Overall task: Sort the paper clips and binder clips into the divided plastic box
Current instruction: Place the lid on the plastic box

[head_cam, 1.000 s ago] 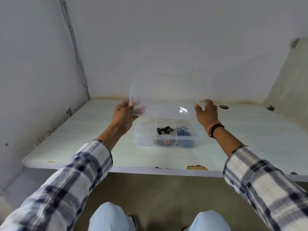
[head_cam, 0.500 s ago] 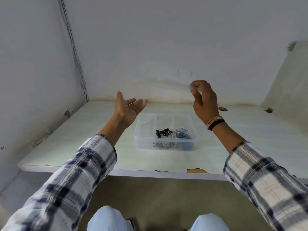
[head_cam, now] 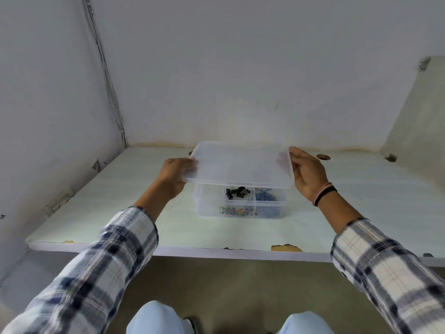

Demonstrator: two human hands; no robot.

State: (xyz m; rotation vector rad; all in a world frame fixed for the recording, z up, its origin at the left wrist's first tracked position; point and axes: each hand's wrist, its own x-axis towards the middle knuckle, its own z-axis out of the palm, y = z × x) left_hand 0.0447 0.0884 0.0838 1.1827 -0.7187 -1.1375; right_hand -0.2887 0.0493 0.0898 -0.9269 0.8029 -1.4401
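Observation:
A clear divided plastic box (head_cam: 207, 208) stands on the pale table (head_cam: 108, 208). Black binder clips (head_cam: 237, 192) lie in its middle compartment and blue paper clips (head_cam: 265, 197) in the right one; the left compartment looks empty. A translucent lid (head_cam: 238, 165) hovers flat just above the box, covering its far half. My left hand (head_cam: 177, 175) grips the lid's left edge. My right hand (head_cam: 307, 174) grips its right edge, fingers behind the plastic.
The table sits in a corner, with walls at the back and left and cables (head_cam: 108, 88) running down the corner. A round hole (head_cam: 323, 157) lies in the tabletop at back right. The front edge (head_cam: 285, 248) is chipped. My knees show below.
The lid was upright in both hands, then edge-on in my right hand alone with the left hand open. Now both hands hold it flat, lowered close over the box.

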